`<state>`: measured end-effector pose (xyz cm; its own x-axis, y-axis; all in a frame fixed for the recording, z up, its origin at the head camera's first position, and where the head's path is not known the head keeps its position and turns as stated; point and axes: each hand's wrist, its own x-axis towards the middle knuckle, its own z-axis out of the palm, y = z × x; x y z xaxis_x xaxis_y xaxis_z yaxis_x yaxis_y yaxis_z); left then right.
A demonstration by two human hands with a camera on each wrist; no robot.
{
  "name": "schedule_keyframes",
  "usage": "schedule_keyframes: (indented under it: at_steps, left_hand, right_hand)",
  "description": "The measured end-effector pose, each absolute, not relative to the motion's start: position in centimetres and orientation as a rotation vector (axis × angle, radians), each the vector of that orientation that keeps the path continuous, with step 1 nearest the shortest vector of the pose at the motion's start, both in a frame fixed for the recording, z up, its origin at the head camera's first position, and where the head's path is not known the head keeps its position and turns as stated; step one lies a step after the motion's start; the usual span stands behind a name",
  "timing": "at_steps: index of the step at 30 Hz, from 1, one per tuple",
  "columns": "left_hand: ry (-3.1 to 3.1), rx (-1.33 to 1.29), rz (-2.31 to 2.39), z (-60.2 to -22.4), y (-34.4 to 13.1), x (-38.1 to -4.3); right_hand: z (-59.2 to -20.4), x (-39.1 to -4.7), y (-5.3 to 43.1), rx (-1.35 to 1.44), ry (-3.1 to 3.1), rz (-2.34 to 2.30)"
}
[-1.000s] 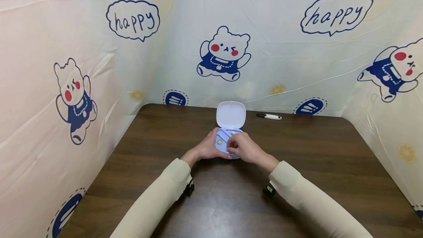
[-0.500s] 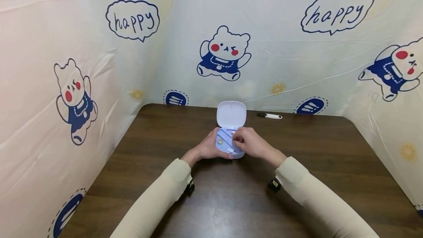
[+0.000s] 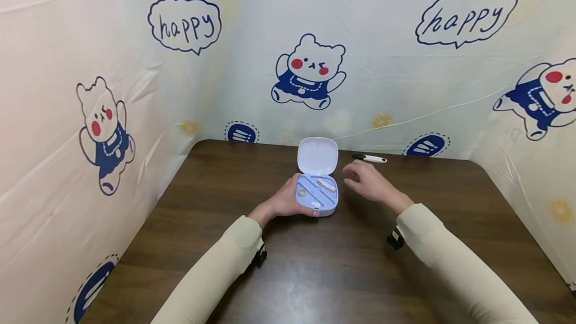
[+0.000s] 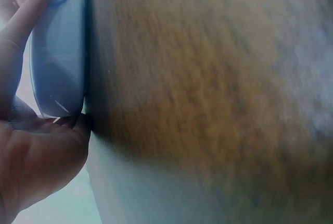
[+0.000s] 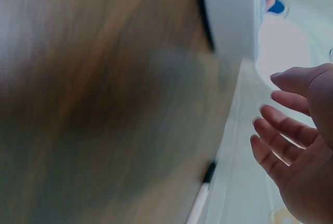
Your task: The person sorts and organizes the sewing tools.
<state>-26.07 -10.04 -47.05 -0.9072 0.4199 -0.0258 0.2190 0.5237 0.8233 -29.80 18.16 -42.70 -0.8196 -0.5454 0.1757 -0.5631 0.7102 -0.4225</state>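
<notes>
A light blue case (image 3: 330, 210) with inner dividers stands on the table, its white lid (image 3: 317, 156) tipped up at the back. My left hand (image 3: 288, 200) grips its left side, thumb along the front wall, as the left wrist view also shows on the case (image 4: 58, 62). Inside lie a small yellowish ring-shaped piece (image 3: 302, 193), a pinkish-white slim piece (image 3: 326, 185) and a small white piece (image 3: 316, 205) near the front. Just right of the case hovers my right hand (image 3: 369, 183), fingers loosely bent and holding nothing, seen from the palm side in the right wrist view.
A white marker with a black cap (image 3: 370, 158) lies near the back edge of the brown wooden table (image 3: 225, 174), right of the lid. A printed cloth (image 3: 252, 54) hangs behind and on both sides.
My right hand has come away from inside the case, moving right and slightly back, uncovering the pinkish-white piece and the white piece. My left hand keeps its grip on the case.
</notes>
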Motion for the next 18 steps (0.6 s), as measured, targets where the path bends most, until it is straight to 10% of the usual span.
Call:
schedule_keyframes:
  at_steps: [18]
  left_hand:
    - [2.556, 0.528, 1.314, -46.8, -9.9, -25.9]
  right_hand:
    - [-44.9, -36.0, 24.0, 0.571, -3.089, 0.561]
